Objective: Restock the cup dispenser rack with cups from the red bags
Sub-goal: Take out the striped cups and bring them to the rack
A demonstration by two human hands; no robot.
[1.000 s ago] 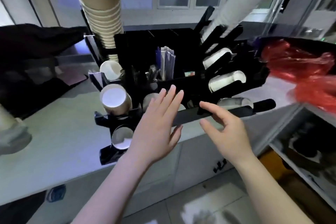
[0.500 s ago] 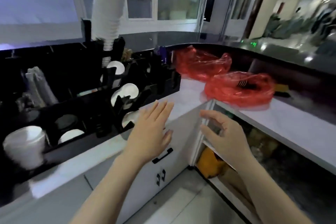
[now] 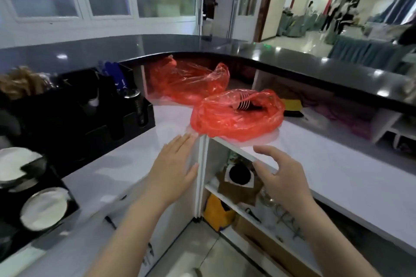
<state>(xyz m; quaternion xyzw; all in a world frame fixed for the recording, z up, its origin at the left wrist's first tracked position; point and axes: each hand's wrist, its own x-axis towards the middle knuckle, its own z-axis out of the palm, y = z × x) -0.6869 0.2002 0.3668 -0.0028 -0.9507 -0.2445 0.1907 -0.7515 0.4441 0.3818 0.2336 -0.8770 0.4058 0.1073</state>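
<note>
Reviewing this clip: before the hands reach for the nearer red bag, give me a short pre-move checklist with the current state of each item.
1. Both hands free: ok. The left hand and right hand are open and hold nothing.
2. Target in view: ok. The nearer red bag lies on the white counter, straight ahead of the hands.
3. Bag mouth open: ok. It gapes upward, and a ribbed stack shows inside.
4. Contents are cups: cannot tell; only striped edges show.
5. Path to the bag clear: ok. Nothing lies on the counter between hands and bag.
6. Second red bag has stock: cannot tell; it looks crumpled and flat.
</note>
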